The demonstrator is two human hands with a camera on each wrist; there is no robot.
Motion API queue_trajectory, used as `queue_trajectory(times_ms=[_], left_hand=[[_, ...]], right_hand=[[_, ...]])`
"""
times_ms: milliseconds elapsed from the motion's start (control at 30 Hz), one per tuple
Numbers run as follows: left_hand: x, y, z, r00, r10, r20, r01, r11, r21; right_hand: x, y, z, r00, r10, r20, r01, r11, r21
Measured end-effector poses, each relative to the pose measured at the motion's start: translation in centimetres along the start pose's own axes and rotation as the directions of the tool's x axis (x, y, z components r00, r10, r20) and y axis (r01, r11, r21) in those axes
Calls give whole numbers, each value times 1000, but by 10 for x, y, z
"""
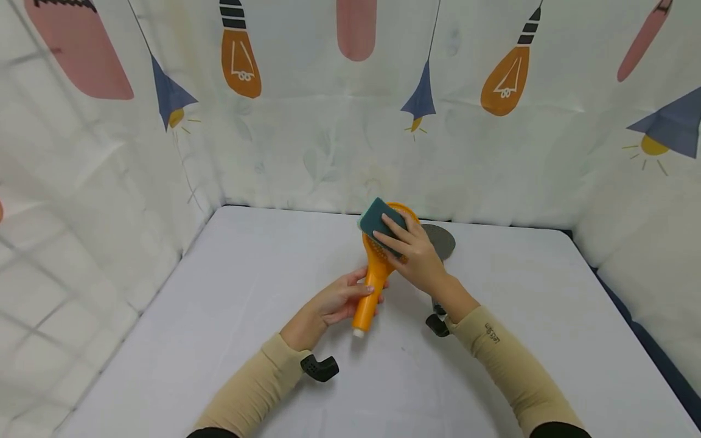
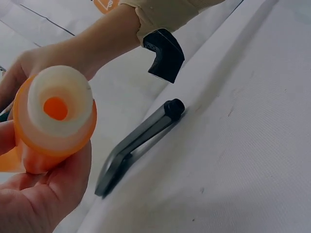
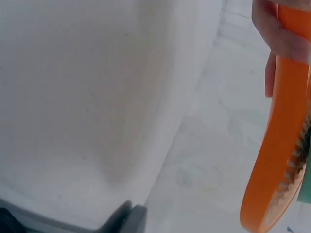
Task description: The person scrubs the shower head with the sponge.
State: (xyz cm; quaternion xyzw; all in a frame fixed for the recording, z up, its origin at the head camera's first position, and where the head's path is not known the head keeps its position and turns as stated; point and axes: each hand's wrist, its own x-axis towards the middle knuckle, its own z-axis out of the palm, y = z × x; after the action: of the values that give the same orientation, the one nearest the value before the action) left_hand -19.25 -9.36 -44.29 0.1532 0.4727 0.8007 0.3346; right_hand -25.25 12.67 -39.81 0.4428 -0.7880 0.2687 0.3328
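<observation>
My left hand (image 1: 350, 297) grips the handle of an orange handheld shower head (image 1: 367, 304), its face up and its white threaded end toward me. On that face, my right hand (image 1: 418, 252) holds a teal sponge (image 1: 378, 214), fingers spread across its top; its thumb is hidden. The left wrist view looks straight at the hollow white end (image 2: 60, 104) of the handle. At the edge of the right wrist view, the rim (image 3: 272, 160) shows nozzles beside a strip of the sponge (image 3: 305, 187).
A grey shower head (image 1: 440, 240) lies on the white table (image 1: 263, 261) behind my right hand; its dark handle (image 2: 141, 133) shows in the left wrist view. A patterned curtain (image 1: 328, 140) hangs along the table's far edge. Black wrist mounts (image 1: 320, 368) jut from both sleeves.
</observation>
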Motion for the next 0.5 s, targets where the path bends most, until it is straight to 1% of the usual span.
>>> queue_trajectory(times_ms=[67,133,233,333,433,500], left_hand=[[0,0,0,1000,7,-7,-7,1000,2],[0,0,0,1000,15,-11,-15,1000,7],[-1,1,0,1000,21,-4,-21,1000,5],[-2,3,0,1000,29,1,-29,1000,-7],[-6,7,-2,999,41,-17,-41,999,-13],[-9,10,-5,998,51,-36,-52,998,-20]], right_hand=[[1,0,-2,1000,-28,10,29,1000,-13],[3,4,-5,1000,-12,-14,12,1000,-25],[4,15,-12,995,71,-68,-72,997,-21],[-1,26,-19,979,179,-102,-181,983,-6],[-10,35,-26,962,260,-89,-260,966,9],[-15,38,-30,955,290,-60,-290,957,19]])
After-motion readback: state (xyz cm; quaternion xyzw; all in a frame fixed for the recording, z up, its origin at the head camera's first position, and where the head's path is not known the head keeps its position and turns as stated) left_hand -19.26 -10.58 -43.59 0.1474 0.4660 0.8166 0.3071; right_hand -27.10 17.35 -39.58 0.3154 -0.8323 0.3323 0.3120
